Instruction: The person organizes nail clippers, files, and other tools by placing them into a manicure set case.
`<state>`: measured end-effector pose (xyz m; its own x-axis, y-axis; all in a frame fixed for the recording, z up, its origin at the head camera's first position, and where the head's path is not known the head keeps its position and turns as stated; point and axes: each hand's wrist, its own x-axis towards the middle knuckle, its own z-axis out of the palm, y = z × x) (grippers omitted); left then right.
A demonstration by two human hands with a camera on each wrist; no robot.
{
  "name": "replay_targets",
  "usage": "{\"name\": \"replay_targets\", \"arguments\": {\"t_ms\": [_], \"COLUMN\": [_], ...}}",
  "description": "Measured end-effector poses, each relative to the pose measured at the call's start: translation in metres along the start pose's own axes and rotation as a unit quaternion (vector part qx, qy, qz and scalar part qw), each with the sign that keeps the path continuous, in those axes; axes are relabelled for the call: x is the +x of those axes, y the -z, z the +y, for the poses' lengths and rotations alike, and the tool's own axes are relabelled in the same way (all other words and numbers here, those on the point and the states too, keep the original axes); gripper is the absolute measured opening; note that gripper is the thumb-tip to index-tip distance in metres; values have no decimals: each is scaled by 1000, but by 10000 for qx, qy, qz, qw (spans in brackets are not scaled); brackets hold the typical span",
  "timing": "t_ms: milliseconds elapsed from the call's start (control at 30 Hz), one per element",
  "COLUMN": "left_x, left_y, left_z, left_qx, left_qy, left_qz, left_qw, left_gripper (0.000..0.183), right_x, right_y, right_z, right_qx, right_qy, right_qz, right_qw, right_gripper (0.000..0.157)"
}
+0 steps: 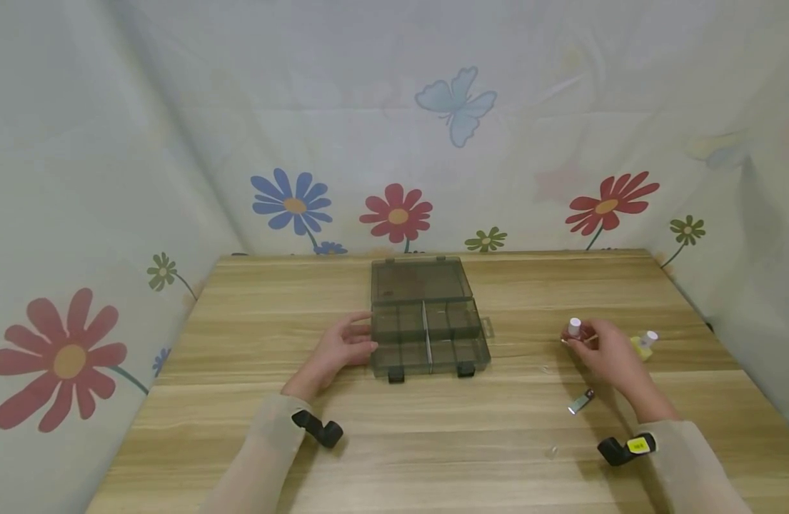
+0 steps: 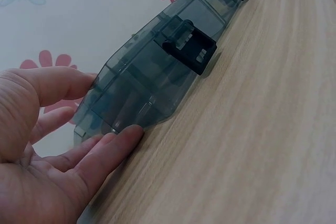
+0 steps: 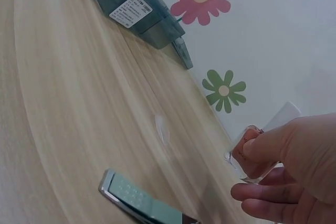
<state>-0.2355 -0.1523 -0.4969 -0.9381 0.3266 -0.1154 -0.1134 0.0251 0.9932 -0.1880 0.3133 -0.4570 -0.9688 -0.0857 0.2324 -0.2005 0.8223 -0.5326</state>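
Observation:
A dark translucent compartment box point(image 1: 400, 353) rests on the table with its lid point(image 1: 421, 280) laid back. Its black latches point(image 2: 191, 48) face front. My left hand point(image 1: 336, 353) touches the box's left end, fingers fairly straight. Between thumb and fingers, my right hand point(image 1: 609, 357) pinches a small nail polish bottle point(image 3: 252, 153) with a white cap and reddish-brown contents. A yellow bottle point(image 1: 642, 348) with a white cap stands just beyond that hand, partly hidden by it. Nearer me lies a nail clipper point(image 1: 581, 401) with a green lever.
Small clear pieces lie on the wooden table point(image 1: 433, 450), one a flat sliver point(image 3: 162, 129) and another point(image 1: 553, 450) toward the front edge. A flower-printed cloth point(image 1: 343, 143) hangs behind and at the sides of the table.

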Motion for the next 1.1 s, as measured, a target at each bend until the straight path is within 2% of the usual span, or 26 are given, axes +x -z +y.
{"name": "replay_targets", "arguments": {"t_ms": [333, 567, 1100], "left_x": [0, 0, -1], "left_y": [0, 1, -1], "left_z": [2, 2, -2], "left_qx": [-35, -34, -55], "left_qy": [7, -9, -7], "left_qz": [75, 38, 107], "left_qw": [10000, 10000, 9999], "left_gripper": [67, 67, 65], "right_x": [6, 13, 27], "right_y": [3, 3, -4], "right_z": [-14, -23, -43], "right_qx": [-107, -168, 90], "right_qy": [192, 207, 565], "right_qz": [227, 216, 75], "right_qw": [9995, 9994, 9983], "right_gripper": [21, 23, 22]}}
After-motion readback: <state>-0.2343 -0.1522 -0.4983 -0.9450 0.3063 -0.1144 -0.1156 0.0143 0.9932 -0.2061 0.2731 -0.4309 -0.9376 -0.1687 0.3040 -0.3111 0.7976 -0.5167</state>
